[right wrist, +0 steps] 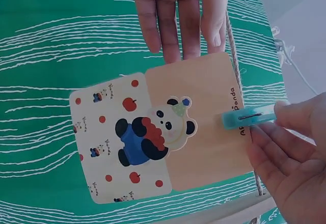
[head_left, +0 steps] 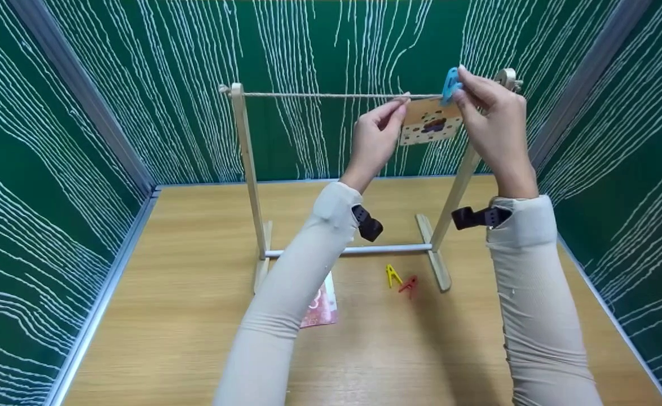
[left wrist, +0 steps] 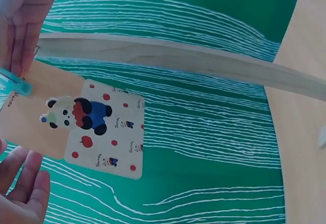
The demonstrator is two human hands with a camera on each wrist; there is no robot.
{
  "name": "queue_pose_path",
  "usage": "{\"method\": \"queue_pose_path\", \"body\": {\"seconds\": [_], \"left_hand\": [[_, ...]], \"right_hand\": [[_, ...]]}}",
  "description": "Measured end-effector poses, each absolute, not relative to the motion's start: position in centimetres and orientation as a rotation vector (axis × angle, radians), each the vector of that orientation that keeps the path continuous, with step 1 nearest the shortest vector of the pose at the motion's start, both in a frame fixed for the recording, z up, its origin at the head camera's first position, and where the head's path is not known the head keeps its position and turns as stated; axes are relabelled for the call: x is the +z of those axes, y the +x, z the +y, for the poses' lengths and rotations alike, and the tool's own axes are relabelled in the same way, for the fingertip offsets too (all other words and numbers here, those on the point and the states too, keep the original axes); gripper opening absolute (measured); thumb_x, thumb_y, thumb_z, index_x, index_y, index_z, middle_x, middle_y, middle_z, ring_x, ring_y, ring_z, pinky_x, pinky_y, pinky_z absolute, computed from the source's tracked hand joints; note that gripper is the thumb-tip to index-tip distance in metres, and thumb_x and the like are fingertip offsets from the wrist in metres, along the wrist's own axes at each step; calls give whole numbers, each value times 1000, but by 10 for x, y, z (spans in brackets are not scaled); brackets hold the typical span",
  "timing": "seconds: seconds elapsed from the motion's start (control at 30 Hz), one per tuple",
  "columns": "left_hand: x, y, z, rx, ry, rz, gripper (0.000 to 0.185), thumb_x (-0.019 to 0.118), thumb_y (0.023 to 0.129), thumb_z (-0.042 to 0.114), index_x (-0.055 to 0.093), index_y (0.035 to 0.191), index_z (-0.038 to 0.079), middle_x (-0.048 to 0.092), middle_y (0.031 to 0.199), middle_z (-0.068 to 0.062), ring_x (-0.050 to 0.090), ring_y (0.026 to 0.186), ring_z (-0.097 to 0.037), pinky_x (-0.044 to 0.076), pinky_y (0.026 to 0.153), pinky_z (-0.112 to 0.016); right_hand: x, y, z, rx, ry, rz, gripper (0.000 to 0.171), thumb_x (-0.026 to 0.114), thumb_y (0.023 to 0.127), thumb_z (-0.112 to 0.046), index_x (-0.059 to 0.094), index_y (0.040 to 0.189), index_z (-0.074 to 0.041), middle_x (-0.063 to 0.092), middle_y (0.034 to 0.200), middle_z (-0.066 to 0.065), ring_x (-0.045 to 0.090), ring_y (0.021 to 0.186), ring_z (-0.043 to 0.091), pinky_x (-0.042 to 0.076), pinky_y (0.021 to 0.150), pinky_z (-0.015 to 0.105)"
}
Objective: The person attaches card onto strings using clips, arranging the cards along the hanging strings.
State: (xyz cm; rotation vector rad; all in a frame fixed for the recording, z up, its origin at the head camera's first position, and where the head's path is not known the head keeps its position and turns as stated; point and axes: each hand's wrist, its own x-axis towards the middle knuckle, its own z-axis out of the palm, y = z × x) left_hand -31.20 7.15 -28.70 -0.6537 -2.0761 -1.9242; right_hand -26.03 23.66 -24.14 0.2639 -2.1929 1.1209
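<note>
Lettering (right wrist: 235,100) on card (right wrist: 168,127) partly behind clothespin (right wrist: 249,117)

Green walls (head_left: 320,56) streaked with wavy white lines enclose a wood-toned table (head_left: 195,237) on three sides. Grey posts (head_left: 82,84) stand at the two back corners; pale edging (head_left: 108,293) runs along the table's sides.

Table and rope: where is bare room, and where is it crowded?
The table is bare between left wall and left post, the rope from that post to the left hand. Crowded: the rope's right part, with blue peg, panda card and right hand; also around yellow peg and red peg.
</note>
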Motion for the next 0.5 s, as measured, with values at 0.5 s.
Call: {"method": "queue_pose_path", "body": {"seconds": [0.5], "left_hand": [[-303,-317,51,-1962,-714,-2131,39,45,102,21,49,141,14,57,138,0,54,123,-6,42,98,-10]], "right_hand": [[-258,-259,240,1227,310,-2033,41,59,95,-19,54,135,-18,62,132,4,57,124,12,41,106,25]]}}
